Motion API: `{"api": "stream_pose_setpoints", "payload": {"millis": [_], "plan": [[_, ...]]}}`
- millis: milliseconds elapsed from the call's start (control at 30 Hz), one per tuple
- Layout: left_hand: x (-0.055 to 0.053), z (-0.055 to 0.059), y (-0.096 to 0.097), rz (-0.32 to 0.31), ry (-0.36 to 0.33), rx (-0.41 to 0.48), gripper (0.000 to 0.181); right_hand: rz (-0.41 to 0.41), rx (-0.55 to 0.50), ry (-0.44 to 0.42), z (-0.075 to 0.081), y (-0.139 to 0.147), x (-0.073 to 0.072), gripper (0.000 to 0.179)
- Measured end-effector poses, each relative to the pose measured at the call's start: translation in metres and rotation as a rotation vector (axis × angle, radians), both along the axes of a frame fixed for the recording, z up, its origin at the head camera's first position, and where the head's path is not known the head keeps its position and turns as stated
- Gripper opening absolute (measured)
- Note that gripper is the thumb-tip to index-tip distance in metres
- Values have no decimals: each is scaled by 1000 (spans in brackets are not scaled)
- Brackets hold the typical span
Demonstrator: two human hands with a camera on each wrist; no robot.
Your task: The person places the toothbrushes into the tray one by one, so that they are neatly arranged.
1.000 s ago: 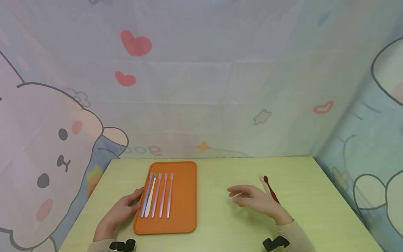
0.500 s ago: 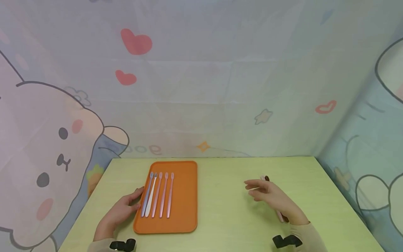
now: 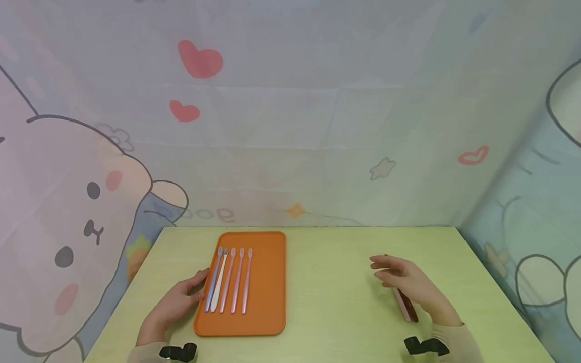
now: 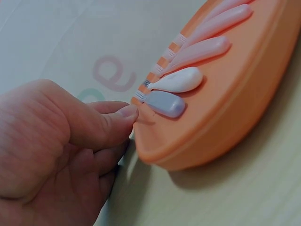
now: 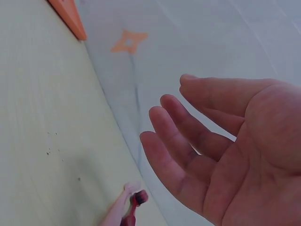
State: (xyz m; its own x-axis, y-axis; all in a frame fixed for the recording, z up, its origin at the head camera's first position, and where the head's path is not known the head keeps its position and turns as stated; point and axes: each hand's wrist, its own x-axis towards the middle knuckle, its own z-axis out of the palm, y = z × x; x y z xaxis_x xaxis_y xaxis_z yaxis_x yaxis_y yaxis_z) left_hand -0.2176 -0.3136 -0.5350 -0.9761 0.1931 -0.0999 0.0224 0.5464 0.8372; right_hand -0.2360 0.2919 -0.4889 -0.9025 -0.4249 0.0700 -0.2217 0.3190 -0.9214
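My left hand (image 3: 174, 301) holds the left edge of an orange tray (image 3: 269, 282); in the left wrist view its thumb (image 4: 123, 117) lies on the rim. Side by side on the tray lie a bluish-purple toothbrush (image 3: 213, 282), a white toothbrush (image 3: 219, 287) and several pink toothbrushes (image 3: 236, 285). My right hand (image 3: 410, 282) is over the right part of the table, fingers loosely bent and holding nothing. Partly hidden under it are a light pink toothbrush (image 3: 400, 303) and a dark red toothbrush (image 3: 409, 307); their heads show in the right wrist view.
The pale yellow-green table (image 3: 333, 282) ends at a printed cloth backdrop (image 3: 313, 116) behind it. Bare tabletop lies between the tray and the right hand. Black wrist cameras sit at both cuffs.
My right hand has moved to the right, passing over the two loose toothbrushes and covering their heads. My left hand has stayed at the tray, and the brushes there have not shifted.
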Motion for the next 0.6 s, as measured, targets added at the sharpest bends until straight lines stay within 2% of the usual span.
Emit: {"api": "stream_pose_setpoints", "payload": {"millis": [300, 600], "plan": [[1, 5, 3, 4, -6, -2, 67, -81, 17, -34, 1, 17, 2, 53], [2, 4, 3, 14, -19, 17, 66, -140, 84, -84, -2, 29, 1, 50]]}}
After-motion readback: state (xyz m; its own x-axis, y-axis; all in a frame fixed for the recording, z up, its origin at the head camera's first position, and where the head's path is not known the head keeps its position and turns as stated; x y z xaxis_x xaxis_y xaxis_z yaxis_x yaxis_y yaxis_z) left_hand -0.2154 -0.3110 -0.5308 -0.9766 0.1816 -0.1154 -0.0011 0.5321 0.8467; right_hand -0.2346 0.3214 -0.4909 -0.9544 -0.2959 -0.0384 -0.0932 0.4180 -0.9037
